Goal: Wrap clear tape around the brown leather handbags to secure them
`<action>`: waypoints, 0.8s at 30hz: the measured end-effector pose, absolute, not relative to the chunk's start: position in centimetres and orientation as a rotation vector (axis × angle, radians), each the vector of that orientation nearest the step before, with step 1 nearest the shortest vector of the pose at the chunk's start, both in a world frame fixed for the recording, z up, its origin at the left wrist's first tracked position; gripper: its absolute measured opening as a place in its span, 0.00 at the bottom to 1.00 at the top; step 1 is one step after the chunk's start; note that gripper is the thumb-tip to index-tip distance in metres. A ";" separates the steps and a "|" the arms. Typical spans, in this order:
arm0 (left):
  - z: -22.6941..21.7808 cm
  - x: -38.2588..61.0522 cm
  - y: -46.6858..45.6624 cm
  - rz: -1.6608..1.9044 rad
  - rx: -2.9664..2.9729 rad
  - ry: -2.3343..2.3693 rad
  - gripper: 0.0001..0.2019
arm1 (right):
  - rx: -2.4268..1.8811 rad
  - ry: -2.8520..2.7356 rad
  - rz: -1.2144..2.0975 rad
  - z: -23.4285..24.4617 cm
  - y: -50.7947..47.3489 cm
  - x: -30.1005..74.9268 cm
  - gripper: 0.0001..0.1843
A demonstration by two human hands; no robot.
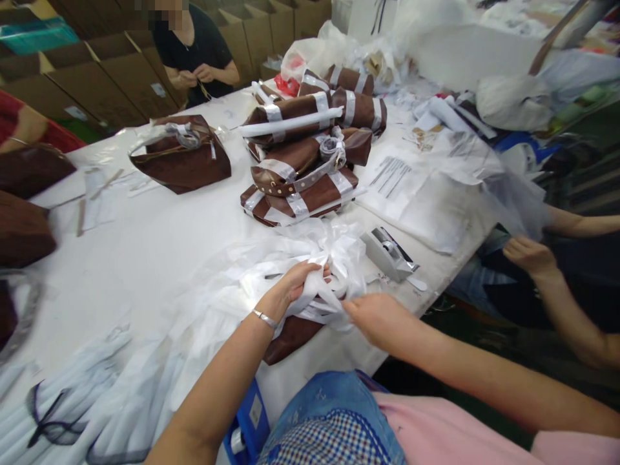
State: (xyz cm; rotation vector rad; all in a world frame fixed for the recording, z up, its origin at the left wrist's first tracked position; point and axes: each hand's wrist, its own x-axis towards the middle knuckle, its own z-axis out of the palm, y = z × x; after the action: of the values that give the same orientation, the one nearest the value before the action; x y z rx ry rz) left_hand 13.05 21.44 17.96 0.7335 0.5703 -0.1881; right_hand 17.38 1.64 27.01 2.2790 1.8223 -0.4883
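My left hand [301,282] is closed around a bunched strip of thin white wrapping material [317,292] near the table's front edge. My right hand [375,316] pinches the same material a little to the right, with the piece stretched between them. Under it lies a brown leather-like bag [293,337], mostly covered by the wrapping. A heap of crumpled translucent white sheeting [227,271] spreads left of and behind my hands. Just beyond my right hand stands a grey tape dispenser [390,253].
Brown handbags with taped wrapping [300,184] are piled behind my hands; another handbag [186,161] stands left of them. White rolls [140,381] lie front left. Printed plastic bags [411,194] are at right. A co-worker's hand [530,256] handles clear plastic; another person [194,58] works opposite.
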 end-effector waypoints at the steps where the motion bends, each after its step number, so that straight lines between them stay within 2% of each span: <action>1: 18.0 13.2 21.4 -0.197 0.707 0.584 0.06 | 2.310 1.845 -0.573 27.2 1.7 15.4 0.10; 5: 18.3 13.5 21.8 -0.265 0.615 0.601 0.07 | 2.254 2.000 -0.959 26.8 2.0 10.2 0.30; 8: 18.8 13.1 22.7 -0.325 0.577 0.584 0.07 | 2.145 2.138 -1.177 26.3 1.7 10.2 0.35; 11: 19.3 12.9 23.6 -0.382 0.551 0.575 0.07 | 2.550 2.150 -1.172 25.4 1.1 12.9 0.28; 15: 19.3 12.9 23.9 -0.417 0.521 0.547 0.07 | 3.500 1.544 -0.929 22.6 1.3 18.3 0.19; 19: 19.0 12.8 23.6 -0.434 0.509 0.518 0.06 | 3.532 1.178 -0.700 19.1 2.3 22.2 0.15; 22: 19.0 12.5 23.5 -0.440 0.517 0.495 0.06 | 3.431 0.976 -0.565 17.3 2.7 23.3 0.18; 24: 19.0 12.4 23.5 -0.441 0.528 0.484 0.07 | 3.458 0.892 -0.614 16.5 2.7 23.5 0.19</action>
State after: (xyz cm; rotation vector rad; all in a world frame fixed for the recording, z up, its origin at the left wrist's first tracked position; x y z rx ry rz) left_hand 12.36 23.51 18.99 0.5277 0.4839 -0.4407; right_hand 23.54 2.66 16.49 3.4578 0.8919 -0.6143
